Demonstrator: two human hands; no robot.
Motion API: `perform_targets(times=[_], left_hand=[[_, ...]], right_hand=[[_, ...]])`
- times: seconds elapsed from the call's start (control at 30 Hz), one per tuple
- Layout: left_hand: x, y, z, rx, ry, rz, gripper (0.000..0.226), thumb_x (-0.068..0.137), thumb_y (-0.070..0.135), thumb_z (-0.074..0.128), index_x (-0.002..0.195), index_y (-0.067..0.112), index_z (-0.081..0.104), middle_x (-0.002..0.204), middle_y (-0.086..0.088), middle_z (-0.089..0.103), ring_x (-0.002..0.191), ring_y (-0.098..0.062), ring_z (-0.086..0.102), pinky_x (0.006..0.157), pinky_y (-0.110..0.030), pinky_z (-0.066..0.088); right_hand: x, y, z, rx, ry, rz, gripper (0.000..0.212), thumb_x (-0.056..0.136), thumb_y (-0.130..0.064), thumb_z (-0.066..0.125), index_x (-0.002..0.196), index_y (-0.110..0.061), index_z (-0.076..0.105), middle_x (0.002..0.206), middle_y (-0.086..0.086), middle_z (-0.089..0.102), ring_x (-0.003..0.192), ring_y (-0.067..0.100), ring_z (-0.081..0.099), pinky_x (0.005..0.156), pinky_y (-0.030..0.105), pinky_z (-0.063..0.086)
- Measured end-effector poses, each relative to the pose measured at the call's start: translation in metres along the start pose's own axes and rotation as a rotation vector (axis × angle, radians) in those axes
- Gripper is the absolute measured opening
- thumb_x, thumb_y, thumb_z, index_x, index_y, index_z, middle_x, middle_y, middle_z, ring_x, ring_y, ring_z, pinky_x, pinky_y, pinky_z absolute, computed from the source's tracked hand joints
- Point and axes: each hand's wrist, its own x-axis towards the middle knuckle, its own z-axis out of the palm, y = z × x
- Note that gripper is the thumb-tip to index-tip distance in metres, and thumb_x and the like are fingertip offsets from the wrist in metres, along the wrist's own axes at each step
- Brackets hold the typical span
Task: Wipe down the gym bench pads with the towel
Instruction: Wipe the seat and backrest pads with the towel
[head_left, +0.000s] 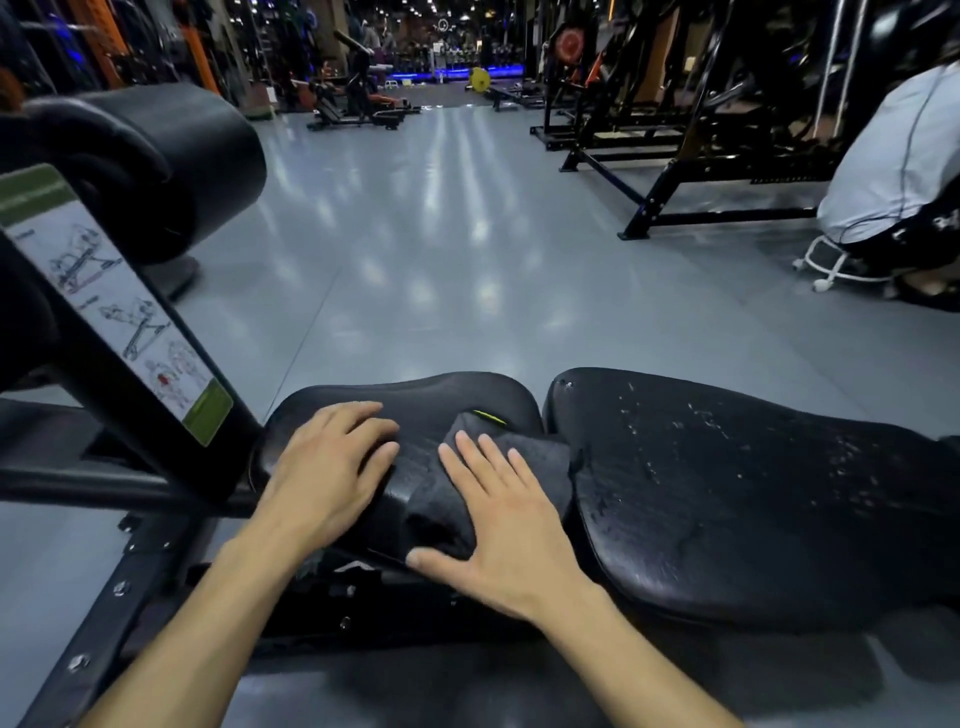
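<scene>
A black gym bench lies across the bottom of the view, with a small seat pad (415, 395) on the left and a long, worn back pad (727, 478) on the right. A dark towel (441, 499) with a small yellow tag lies crumpled on the seat pad, near the gap between the pads. My right hand (509, 525) presses flat on the towel with its fingers spread. Left of the towel, my left hand (327, 467) rests on the seat pad with its fingers loosely bent, their tips at the towel's edge.
A black frame post with an exercise diagram sticker (119, 312) rises at the left, under a black roller pad (171, 156). Grey floor (441, 234) stretches ahead. A person in a white shirt (893, 156) crouches at the right by black machines (675, 104).
</scene>
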Motion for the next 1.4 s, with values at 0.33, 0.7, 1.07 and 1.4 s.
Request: perform_targets(times=[0.33,0.7,1.07,1.4], left_hand=[[0.006,0.044,0.022,0.019,-0.069,0.038,0.027,0.098,0.035,0.061,0.122,0.028,0.071,0.134,0.005,0.066,0.122,-0.024,0.058,0.104,-0.036,0.041],[0.010,0.067,0.014,0.199,-0.204,-0.043,0.040,0.095,0.052,0.055,0.128,0.032,0.064,0.137,0.009,0.061,0.120,-0.022,0.059,0.096,-0.038,0.051],[0.006,0.111,0.004,0.341,-0.402,0.056,0.031,0.097,0.044,0.050,0.122,0.029,0.060,0.130,0.004,0.061,0.112,-0.025,0.062,0.089,-0.042,0.054],[0.020,0.135,0.031,0.230,-0.403,0.370,0.031,0.097,0.047,0.048,0.122,0.036,0.062,0.130,0.013,0.059,0.120,-0.017,0.054,0.094,-0.043,0.051]], right_hand=[[-0.052,0.004,-0.011,0.252,0.031,-0.103,0.084,0.088,-0.030,0.062,0.162,-0.021,0.024,0.169,-0.008,0.014,0.153,-0.001,-0.003,0.126,0.027,-0.005],[-0.110,0.061,-0.132,1.882,0.335,0.639,0.036,0.078,-0.035,0.063,0.092,-0.008,0.083,0.109,0.018,0.076,0.092,0.028,0.075,0.079,0.036,0.062],[-0.218,0.142,-0.147,1.501,0.684,0.886,0.042,0.098,-0.027,0.051,0.120,0.004,0.070,0.119,0.025,0.071,0.123,0.044,0.061,0.112,0.059,0.042],[-0.192,0.122,-0.109,0.758,0.498,0.782,0.041,0.084,-0.051,0.055,0.124,-0.049,0.065,0.128,-0.020,0.069,0.127,0.004,0.057,0.105,0.030,0.043]])
